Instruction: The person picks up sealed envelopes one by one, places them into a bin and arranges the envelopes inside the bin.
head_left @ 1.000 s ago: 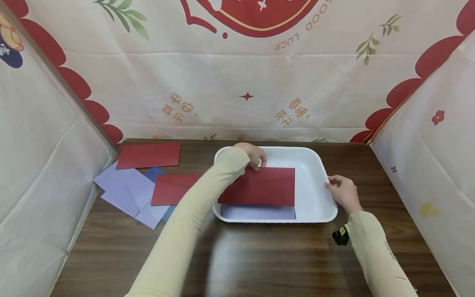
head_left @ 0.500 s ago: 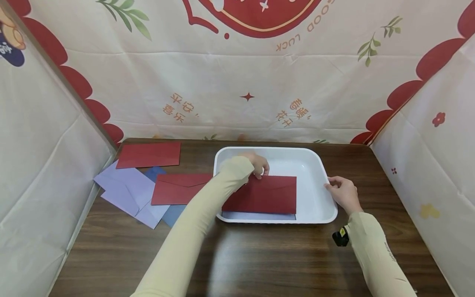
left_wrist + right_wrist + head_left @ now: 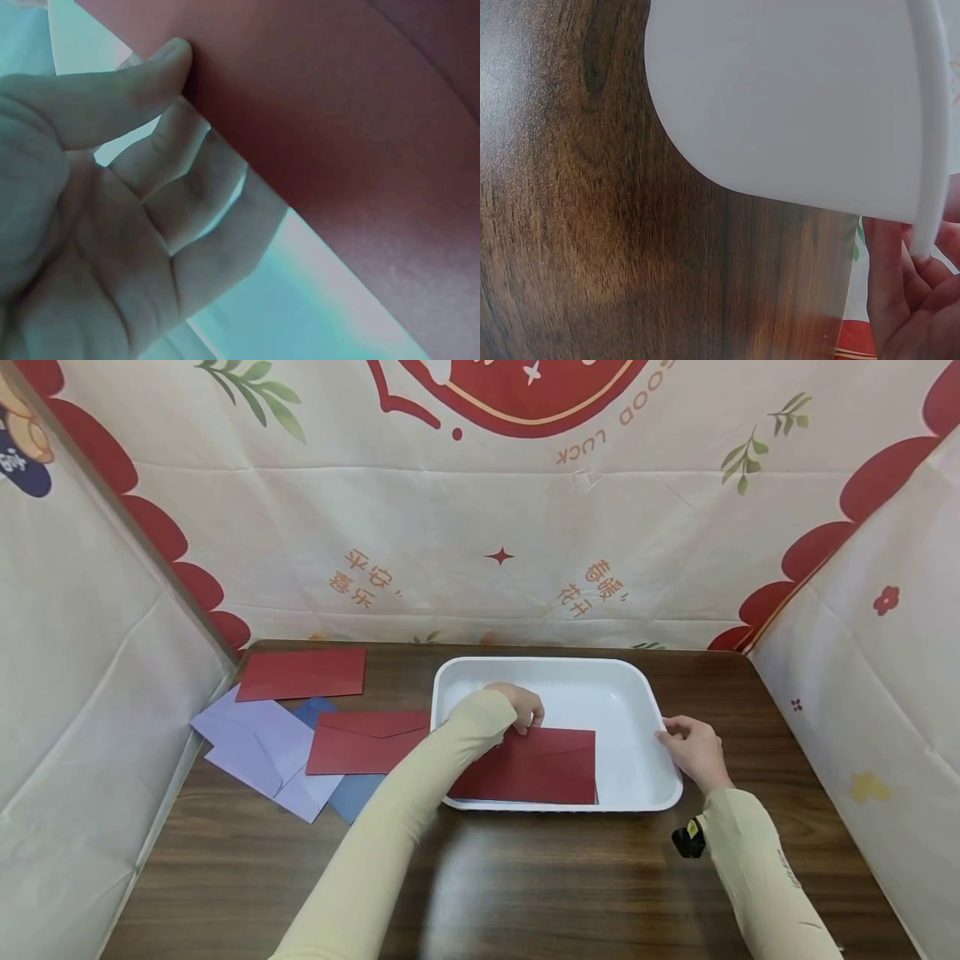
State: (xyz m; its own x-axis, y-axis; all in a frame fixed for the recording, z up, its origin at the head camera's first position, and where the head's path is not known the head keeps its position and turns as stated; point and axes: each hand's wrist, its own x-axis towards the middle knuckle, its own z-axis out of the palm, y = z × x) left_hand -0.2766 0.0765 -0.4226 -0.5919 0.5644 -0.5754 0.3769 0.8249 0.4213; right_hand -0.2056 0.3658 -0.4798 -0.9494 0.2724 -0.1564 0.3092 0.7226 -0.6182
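Note:
My left hand pinches the far edge of a red envelope inside the white tray. In the left wrist view the thumb lies on the near face of the red envelope, with the other fingers behind it. Beneath it, a thin sliver of a pale envelope shows at the tray's near side; the rest is hidden. At the tray's right end my right hand grips the rim. The right wrist view shows its fingers below and beside the white rim.
Left of the tray lie a red envelope, another red envelope farther back, overlapping lavender envelopes and a blue envelope. They rest on a brown wooden table. Printed cloth walls enclose the back and sides.
My left hand has lowered the red envelope toward the tray's near side, covering most of the pale envelope below. The right hand stays on the rim.

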